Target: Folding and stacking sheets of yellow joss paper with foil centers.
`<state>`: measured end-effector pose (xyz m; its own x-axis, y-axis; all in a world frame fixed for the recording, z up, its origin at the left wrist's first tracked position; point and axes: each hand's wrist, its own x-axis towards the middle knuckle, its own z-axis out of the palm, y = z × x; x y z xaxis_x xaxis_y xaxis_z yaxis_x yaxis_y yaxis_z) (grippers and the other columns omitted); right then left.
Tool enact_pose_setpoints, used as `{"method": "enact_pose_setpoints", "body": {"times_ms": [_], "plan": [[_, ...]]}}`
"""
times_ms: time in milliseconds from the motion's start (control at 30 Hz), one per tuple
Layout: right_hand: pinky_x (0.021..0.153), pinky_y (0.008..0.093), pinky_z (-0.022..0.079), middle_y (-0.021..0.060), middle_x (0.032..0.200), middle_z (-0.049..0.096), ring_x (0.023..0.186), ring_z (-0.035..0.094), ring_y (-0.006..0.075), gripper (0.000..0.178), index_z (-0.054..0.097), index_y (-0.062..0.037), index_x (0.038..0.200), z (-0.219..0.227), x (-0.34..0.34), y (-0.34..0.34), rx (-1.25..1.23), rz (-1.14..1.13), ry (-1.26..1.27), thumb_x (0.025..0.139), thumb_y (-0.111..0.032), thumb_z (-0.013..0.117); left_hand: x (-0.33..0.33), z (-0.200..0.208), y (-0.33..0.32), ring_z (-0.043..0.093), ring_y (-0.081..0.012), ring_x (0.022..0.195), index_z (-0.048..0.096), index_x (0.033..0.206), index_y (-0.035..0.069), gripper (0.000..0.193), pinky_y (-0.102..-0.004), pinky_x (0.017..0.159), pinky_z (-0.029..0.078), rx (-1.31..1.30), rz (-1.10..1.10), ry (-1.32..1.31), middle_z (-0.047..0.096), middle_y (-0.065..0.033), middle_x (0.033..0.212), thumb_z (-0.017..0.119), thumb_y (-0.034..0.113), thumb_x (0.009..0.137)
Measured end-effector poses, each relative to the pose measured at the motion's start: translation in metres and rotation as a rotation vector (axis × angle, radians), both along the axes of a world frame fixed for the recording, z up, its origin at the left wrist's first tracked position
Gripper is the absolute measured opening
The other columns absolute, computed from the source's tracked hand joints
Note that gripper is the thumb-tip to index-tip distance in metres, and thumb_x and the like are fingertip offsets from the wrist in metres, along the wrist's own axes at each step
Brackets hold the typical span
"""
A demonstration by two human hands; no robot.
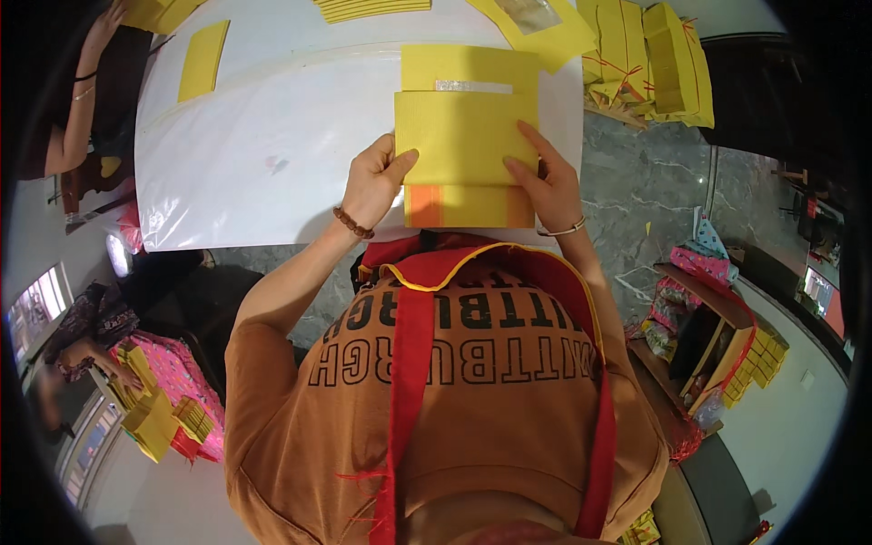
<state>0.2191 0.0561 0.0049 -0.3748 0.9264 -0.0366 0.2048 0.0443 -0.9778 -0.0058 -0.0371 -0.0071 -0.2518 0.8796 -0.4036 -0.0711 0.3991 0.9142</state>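
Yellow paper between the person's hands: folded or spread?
The yellow paper looks spread on top: one flat face, sides held by the left hand and right hand. Whether it folds underneath, I cannot tell.

Item: orange-brown shirt (518,427), worn by the person whose camera I follow. Marking: printed capital lettering (477,313) on the chest, stacked in rows, inverted as I view it. One row solid black; the next, toward my view's lower edge, black outline. Further lettering I see partly, beside the apron (440,271). Its red straps (413,363) interrupt the print.
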Motion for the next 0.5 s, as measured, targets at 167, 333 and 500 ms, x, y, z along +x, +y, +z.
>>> {"method": "enact_pose_setpoints", "body": {"times_ms": [167,333,500], "plan": [[0.071,0.0252,0.048,0.0138,0.096,0.066,0.081,0.063,0.0143,0.042,0.056,-0.006,0.119,-0.009,0.001,0.002,-0.046,-0.001,-0.113,0.078,-0.016,0.066,-0.003,0.015,0.01,0.046,-0.0032,0.061,0.054,0.088,0.003,0.009,-0.0196,0.054,0.036,-0.092,-0.006,-0.117,0.055,0.0016,0.072,0.055,0.011,0.088],[0.068,0.025,0.047,0.0146,0.092,0.066,0.076,0.063,0.0138,0.042,0.058,-0.007,0.117,-0.006,0.0,0.003,-0.093,-0.019,-0.227,0.077,-0.019,0.066,-0.001,0.02,0.012,0.043,-0.0029,0.052,0.048,0.102,0.006,0.021,-0.0193,0.048,0.03,-0.067,0.087,-0.126,0.055,0.0025,0.062,0.06,0.011,0.085],[0.068,0.0267,0.048,0.0163,0.091,0.066,0.076,0.064,0.0173,0.043,0.058,-0.0074,0.117,-0.011,-0.002,0.002,-0.088,-0.06,-0.204,0.077,-0.021,0.066,0.001,0.016,0.012,0.037,-0.0021,0.047,0.042,0.107,0.004,0.031,-0.0188,0.04,0.027,-0.004,0.1,-0.098,0.05,0.003,0.057,0.061,0.013,0.084]]}}
